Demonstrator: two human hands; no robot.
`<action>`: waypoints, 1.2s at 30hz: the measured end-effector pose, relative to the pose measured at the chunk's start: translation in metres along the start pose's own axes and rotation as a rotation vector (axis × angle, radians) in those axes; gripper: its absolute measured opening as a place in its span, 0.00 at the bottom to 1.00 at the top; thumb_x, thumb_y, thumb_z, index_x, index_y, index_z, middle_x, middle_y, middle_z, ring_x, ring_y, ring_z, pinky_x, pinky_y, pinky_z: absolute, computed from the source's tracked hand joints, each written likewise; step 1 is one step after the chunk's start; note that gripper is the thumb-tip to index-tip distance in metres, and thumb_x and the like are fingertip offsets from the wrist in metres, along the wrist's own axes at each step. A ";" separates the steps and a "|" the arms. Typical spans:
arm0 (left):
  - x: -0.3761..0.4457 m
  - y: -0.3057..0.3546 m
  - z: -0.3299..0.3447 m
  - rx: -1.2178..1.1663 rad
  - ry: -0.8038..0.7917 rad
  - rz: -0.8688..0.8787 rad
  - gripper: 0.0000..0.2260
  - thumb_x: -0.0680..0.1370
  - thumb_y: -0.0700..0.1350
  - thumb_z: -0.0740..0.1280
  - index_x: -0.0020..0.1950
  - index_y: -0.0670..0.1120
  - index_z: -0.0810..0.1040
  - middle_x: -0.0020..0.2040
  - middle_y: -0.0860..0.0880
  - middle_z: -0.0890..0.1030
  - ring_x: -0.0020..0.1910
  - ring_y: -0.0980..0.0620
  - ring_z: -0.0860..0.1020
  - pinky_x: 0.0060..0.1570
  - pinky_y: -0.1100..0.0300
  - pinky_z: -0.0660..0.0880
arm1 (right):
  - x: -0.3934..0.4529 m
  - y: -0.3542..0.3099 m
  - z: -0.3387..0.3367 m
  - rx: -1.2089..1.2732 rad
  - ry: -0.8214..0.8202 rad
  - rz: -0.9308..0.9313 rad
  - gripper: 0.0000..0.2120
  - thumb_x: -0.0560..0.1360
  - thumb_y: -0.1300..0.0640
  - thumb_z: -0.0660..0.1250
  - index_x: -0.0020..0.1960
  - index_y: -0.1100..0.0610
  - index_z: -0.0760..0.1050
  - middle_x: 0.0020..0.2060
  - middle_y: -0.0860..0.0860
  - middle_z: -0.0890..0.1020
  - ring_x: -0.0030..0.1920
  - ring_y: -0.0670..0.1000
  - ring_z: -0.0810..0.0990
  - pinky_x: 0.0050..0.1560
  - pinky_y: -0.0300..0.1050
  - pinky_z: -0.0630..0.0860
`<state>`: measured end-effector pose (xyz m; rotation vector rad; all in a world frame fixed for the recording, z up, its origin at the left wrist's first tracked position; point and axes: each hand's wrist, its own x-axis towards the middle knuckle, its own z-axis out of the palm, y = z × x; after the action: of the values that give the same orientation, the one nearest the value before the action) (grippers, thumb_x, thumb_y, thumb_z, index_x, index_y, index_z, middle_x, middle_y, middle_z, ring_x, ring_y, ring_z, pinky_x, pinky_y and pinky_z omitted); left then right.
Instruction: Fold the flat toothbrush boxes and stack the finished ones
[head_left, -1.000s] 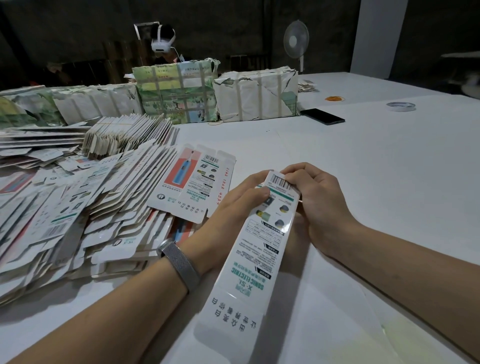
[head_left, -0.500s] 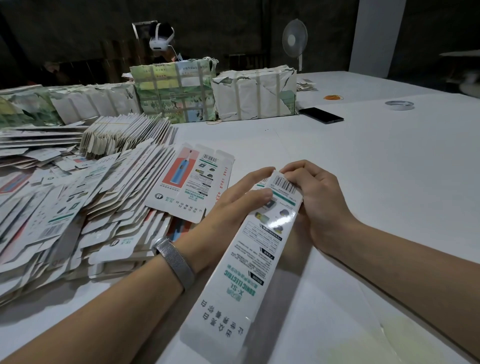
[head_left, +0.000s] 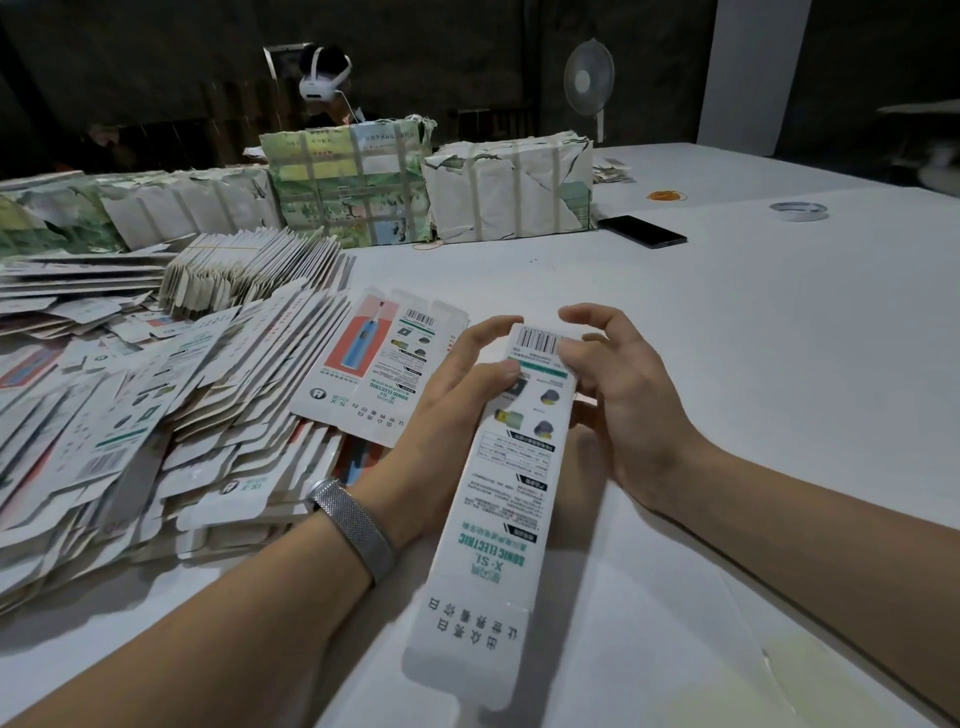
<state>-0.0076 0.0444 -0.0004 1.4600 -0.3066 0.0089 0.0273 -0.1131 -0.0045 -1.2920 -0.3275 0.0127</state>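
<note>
A long white toothbrush box (head_left: 493, 499) with green print and a barcode lies lengthwise between my hands, its far end lifted. My left hand (head_left: 452, 400) holds its left side, thumb on the printed top face. My right hand (head_left: 618, 395) pinches the barcode end with thumb and a bent finger, while the other fingers are spread above it. A flat unfolded box (head_left: 379, 369) with a blue toothbrush picture lies just left of my left hand. A big heap of flat boxes (head_left: 130, 415) covers the table's left side.
Wrapped, strapped bundles (head_left: 426, 187) line the back of the white table (head_left: 753, 338). A black phone (head_left: 641, 231), a tape roll (head_left: 799, 211) and rubber bands (head_left: 666, 196) lie at the far right. A person with a headset (head_left: 324, 85) sits behind the bundles, near a fan (head_left: 588, 83).
My right hand's fingers have lifted and spread off the box's barcode end, leaving a pinch. The box has turned slightly and its top face shows more fully.
</note>
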 end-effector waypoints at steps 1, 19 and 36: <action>0.000 0.000 0.000 -0.006 0.007 -0.001 0.14 0.83 0.41 0.59 0.67 0.53 0.71 0.48 0.48 0.87 0.42 0.52 0.85 0.38 0.62 0.80 | 0.001 0.001 0.000 0.007 -0.006 -0.006 0.12 0.70 0.53 0.66 0.54 0.47 0.75 0.36 0.47 0.81 0.39 0.51 0.81 0.40 0.50 0.74; -0.001 -0.003 0.005 -0.034 0.051 -0.013 0.17 0.77 0.51 0.64 0.67 0.58 0.72 0.50 0.45 0.86 0.44 0.48 0.84 0.41 0.56 0.81 | 0.002 0.002 -0.003 0.094 0.054 0.029 0.05 0.77 0.60 0.71 0.50 0.56 0.76 0.38 0.51 0.84 0.39 0.54 0.85 0.45 0.56 0.77; 0.000 -0.008 0.007 -0.168 0.160 -0.002 0.24 0.75 0.56 0.72 0.66 0.62 0.65 0.44 0.43 0.87 0.32 0.47 0.83 0.28 0.58 0.79 | -0.005 -0.024 -0.005 -0.741 -0.122 -0.156 0.24 0.67 0.38 0.75 0.61 0.43 0.79 0.50 0.41 0.77 0.44 0.43 0.78 0.44 0.34 0.75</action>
<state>-0.0077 0.0371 -0.0074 1.2842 -0.1709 0.0951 0.0196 -0.1253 0.0162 -1.9989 -0.5685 -0.1777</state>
